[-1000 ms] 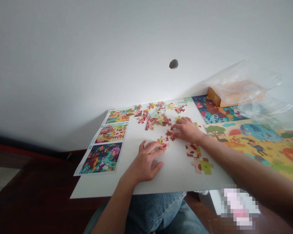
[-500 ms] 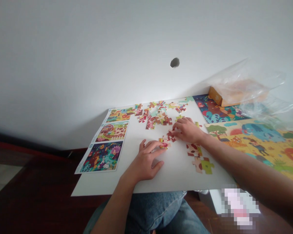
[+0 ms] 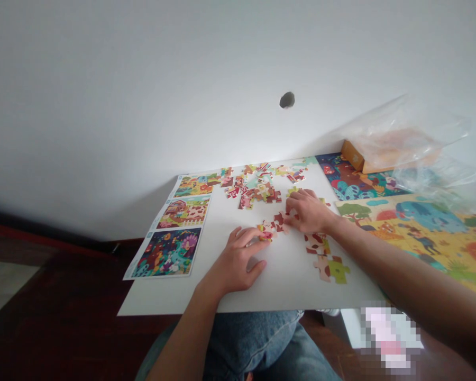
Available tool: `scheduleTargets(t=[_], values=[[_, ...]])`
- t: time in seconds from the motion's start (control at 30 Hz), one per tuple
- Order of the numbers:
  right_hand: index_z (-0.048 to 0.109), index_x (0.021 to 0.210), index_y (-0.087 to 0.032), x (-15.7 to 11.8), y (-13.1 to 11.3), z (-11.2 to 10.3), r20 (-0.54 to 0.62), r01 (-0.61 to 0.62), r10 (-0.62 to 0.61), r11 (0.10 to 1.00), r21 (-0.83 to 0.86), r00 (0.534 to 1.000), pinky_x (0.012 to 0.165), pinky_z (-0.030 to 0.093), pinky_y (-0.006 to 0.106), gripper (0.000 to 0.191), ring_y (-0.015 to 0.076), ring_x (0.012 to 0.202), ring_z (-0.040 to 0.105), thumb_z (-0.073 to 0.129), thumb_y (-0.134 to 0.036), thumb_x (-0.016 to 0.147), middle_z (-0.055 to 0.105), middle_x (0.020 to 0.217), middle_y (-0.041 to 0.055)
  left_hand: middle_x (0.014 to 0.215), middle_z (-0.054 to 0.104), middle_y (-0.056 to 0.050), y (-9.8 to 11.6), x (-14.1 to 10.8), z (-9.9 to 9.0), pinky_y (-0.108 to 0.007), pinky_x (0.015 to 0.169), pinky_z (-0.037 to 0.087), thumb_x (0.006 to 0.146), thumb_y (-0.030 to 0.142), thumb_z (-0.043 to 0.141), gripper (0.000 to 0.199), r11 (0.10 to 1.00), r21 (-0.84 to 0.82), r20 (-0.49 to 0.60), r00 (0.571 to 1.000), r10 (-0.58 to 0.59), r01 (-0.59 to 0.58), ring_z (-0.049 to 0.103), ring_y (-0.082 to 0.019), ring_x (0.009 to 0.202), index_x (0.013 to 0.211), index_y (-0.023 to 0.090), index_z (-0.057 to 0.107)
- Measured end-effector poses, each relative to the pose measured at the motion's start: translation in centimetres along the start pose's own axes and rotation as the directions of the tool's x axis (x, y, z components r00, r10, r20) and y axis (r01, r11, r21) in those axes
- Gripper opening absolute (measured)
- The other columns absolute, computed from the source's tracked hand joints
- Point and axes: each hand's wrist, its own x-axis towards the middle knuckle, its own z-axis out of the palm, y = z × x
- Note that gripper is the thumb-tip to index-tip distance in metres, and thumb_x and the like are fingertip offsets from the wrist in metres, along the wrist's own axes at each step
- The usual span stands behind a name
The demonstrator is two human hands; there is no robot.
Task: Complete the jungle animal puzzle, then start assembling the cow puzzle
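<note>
My left hand (image 3: 244, 259) lies low over the white board (image 3: 238, 291), thumb and fingers apart, fingertips touching a puzzle piece (image 3: 265, 234) with a cow's muzzle on it. Just right of that piece is a dark red and white puzzle piece (image 3: 278, 221). The curled fingers of my right hand (image 3: 306, 210) are closed at its right edge; the fingertips are partly hidden. Below my right wrist lie a brown-spotted puzzle piece (image 3: 316, 244), a pale spotted piece (image 3: 322, 268) and a green piece (image 3: 339, 270). Other pieces show partly behind my right hand.
Several loose puzzle pieces (image 3: 259, 196) lie heaped toward the wall. A picture sheet (image 3: 166, 227) lies at the left. To the right are an assembled animal puzzle (image 3: 420, 227), a dark puzzle (image 3: 337, 180), an orange box (image 3: 353, 154) and a clear plastic bag (image 3: 428, 132).
My right hand has shifted slightly right and down, and more of the dark red piece shows beside its fingers. My left hand stays in place on its piece. The view has tilted slightly.
</note>
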Motion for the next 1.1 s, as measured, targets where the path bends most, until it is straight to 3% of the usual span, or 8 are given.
scheduleTargets(t=[0.13, 0.3, 0.43, 0.57, 0.73, 0.8, 0.97, 1.1], values=[[0.066, 0.090, -0.019, 0.0, 0.1, 0.3, -0.016, 0.003, -0.002, 1.000, 0.006, 1.000, 0.090, 0.034, 0.041, 0.024, 0.0257, 0.092, 0.052, 0.061, -0.042, 0.085, 0.059, 0.095, 0.0097, 0.136, 0.054, -0.011, 0.0, 0.0, 0.0, -0.053, 0.117, 0.023, 0.085, 0.029, 0.060, 0.045, 1.000, -0.001, 0.007, 1.000, 0.004, -0.004, 0.049, -0.028, 0.128, 0.130, 0.024, 0.061], [0.066, 0.116, -0.025, -0.2, 0.3, 0.5, -0.015, 0.120, -0.119, 0.991, 0.057, 0.993, 0.095, 0.033, 0.043, 0.031, 0.0255, 0.100, 0.054, 0.061, -0.035, 0.087, 0.058, 0.107, 0.0096, 0.134, 0.056, -0.009, 0.1, 0.0, -0.2, -0.054, 0.117, 0.024, 0.085, 0.028, 0.061, 0.043, 1.000, -0.007, -0.009, 1.000, -0.002, 0.002, 0.051, -0.028, 0.125, 0.127, 0.026, 0.063], [0.069, 0.101, -0.023, 0.0, 0.1, 0.6, -0.013, 0.070, -0.070, 0.996, 0.046, 0.997, 0.095, 0.034, 0.042, 0.023, 0.0245, 0.097, 0.056, 0.062, -0.041, 0.088, 0.059, 0.101, 0.0088, 0.122, 0.060, -0.010, 0.1, 0.1, -0.3, -0.052, 0.111, 0.033, 0.084, 0.028, 0.062, 0.039, 1.000, 0.001, -0.047, 0.999, 0.007, -0.007, 0.053, -0.028, 0.119, 0.122, 0.023, 0.067], [0.066, 0.085, -0.020, 0.3, 0.0, 0.6, -0.021, -0.013, 0.013, 1.000, -0.027, 1.000, 0.090, 0.037, 0.040, 0.031, 0.0240, 0.092, 0.055, 0.062, -0.051, 0.089, 0.059, 0.095, 0.0088, 0.112, 0.061, -0.012, 0.1, 0.2, -0.3, -0.051, 0.105, 0.041, 0.084, 0.028, 0.061, 0.036, 1.000, -0.002, -0.088, 0.996, 0.018, -0.018, 0.053, -0.029, 0.113, 0.118, 0.020, 0.069], [0.065, 0.074, -0.019, 0.4, 0.2, 1.2, -0.010, -0.003, 0.003, 0.998, -0.056, 1.000, 0.090, 0.037, 0.041, 0.040, 0.0236, 0.091, 0.056, 0.055, -0.053, 0.093, 0.059, 0.097, 0.0093, 0.117, 0.059, -0.012, 0.2, 0.1, -0.2, -0.049, 0.106, 0.043, 0.084, 0.025, 0.061, 0.038, 0.999, -0.029, -0.097, 0.995, 0.030, -0.033, 0.053, -0.028, 0.115, 0.121, 0.021, 0.068], [0.066, 0.078, -0.019, 0.3, 0.2, 1.2, -0.018, 0.009, -0.010, 1.000, -0.030, 1.000, 0.092, 0.037, 0.041, 0.039, 0.0236, 0.092, 0.056, 0.054, -0.053, 0.093, 0.059, 0.097, 0.0091, 0.123, 0.057, -0.012, 0.2, 0.0, -0.2, -0.049, 0.109, 0.042, 0.084, 0.023, 0.060, 0.039, 0.999, -0.042, -0.094, 0.995, 0.030, -0.034, 0.052, -0.028, 0.119, 0.122, 0.021, 0.067], [0.068, 0.108, -0.022, 0.0, -0.3, 0.6, -0.035, 0.085, -0.082, 0.994, 0.065, 0.996, 0.096, 0.036, 0.044, 0.042, 0.0269, 0.099, 0.056, 0.064, -0.057, 0.084, 0.059, 0.104, 0.0102, 0.137, 0.053, -0.011, 0.0, -0.1, -0.2, -0.051, 0.116, 0.036, 0.083, 0.020, 0.060, 0.042, 0.998, -0.056, -0.057, 0.998, 0.020, -0.023, 0.049, -0.028, 0.128, 0.124, 0.022, 0.065], [0.069, 0.107, -0.022, 0.0, -0.6, 0.4, -0.001, 0.127, -0.128, 0.986, 0.109, 0.992, 0.096, 0.036, 0.044, 0.039, 0.0277, 0.101, 0.056, 0.071, -0.050, 0.080, 0.060, 0.104, 0.0100, 0.142, 0.053, -0.010, -0.3, -0.2, -0.3, -0.053, 0.120, 0.028, 0.084, 0.020, 0.059, 0.041, 0.999, -0.045, -0.041, 0.999, -0.002, 0.000, 0.047, -0.028, 0.134, 0.125, 0.023, 0.064]])
